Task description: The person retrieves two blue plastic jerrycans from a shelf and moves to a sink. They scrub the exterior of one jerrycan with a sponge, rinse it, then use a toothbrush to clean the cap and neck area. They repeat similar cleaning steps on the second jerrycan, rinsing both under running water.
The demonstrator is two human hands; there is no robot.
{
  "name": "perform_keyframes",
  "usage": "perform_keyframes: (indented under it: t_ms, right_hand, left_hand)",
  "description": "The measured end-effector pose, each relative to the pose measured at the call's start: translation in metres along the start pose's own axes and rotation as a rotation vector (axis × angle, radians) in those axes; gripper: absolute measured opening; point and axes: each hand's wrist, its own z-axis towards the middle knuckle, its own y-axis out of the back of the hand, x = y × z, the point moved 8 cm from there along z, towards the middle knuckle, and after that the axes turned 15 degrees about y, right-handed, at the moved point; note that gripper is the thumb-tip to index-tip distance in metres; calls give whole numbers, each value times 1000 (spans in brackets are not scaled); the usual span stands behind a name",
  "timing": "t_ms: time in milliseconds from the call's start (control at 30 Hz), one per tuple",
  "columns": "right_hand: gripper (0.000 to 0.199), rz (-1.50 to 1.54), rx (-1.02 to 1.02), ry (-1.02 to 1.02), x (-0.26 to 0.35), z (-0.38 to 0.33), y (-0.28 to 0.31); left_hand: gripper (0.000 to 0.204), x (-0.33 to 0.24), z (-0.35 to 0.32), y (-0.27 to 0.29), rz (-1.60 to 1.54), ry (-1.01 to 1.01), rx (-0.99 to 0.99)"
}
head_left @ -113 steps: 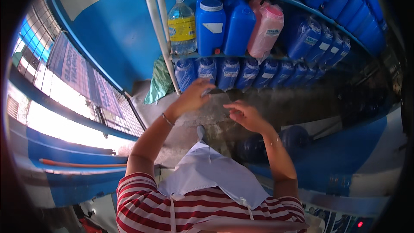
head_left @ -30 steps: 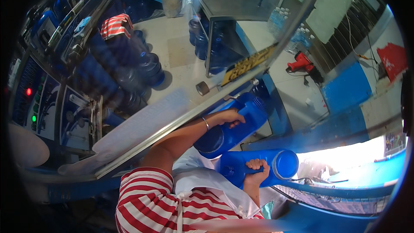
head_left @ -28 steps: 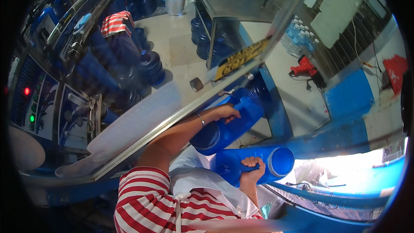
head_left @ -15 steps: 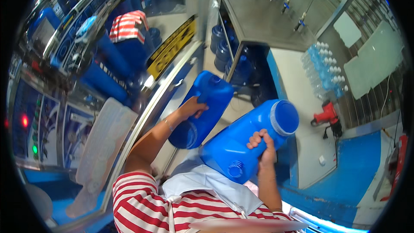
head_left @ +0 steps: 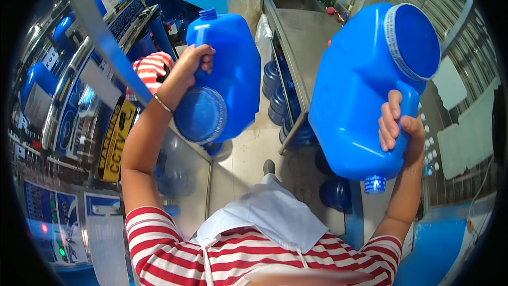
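Two large blue plastic water jugs are raised in front of me, one in each hand. My left hand (head_left: 196,63) is closed round the molded handle of the left jug (head_left: 235,69); its small spout points up and away, and its wide round cap faces me. On the other side, my right hand (head_left: 399,124) wraps round the handle of the right jug (head_left: 346,95). That jug is tilted, with its wide cap at the upper right and its small spout, wrapped in a printed seal, pointing down. The jugs are apart from each other.
A steel counter with a sink (head_left: 299,24) runs along the right, with round blue bottles (head_left: 276,103) beneath it. A door frame with a yellow warning sign (head_left: 116,140) stands at left, near blue filter tanks (head_left: 36,85). Pale floor tiles (head_left: 246,153) lie between.
Both jugs have been lifted higher and moved farther apart, the left one up and left, the right one up and right. My view has turned toward the passage beside the counter.
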Motion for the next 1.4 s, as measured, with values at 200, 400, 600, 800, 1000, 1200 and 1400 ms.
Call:
perform_keyframes:
  t_ms: [200,400,600,800,1000,1200,1400]
  right_hand:
    - [28,-264,119,-281,-28,164,120]
    - [16,-1397,-26,-376,-2,333,284]
    - [19,-2182,-52,256,-12,472,344]
    - [15,-2149,-49,460,-46,552,403]
    - [21,-2161,-137,294,-67,564,474]
    - [24,-2018,-200,667,-83,577,479]
    - [22,-1988,-229,661,-93,590,471]
  left_hand:
    - [11,-58,84,72,59,-43,-38]
    - [16,-53,123,108,235,-68,-329]
    - [15,-77,123,178,262,-43,-546]
    - [16,-101,239,215,387,29,-497]
    - [24,-203,391,194,488,-15,-215]
    - [21,-297,540,81,597,-171,61]
    - [20,-327,668,-39,638,-185,298]
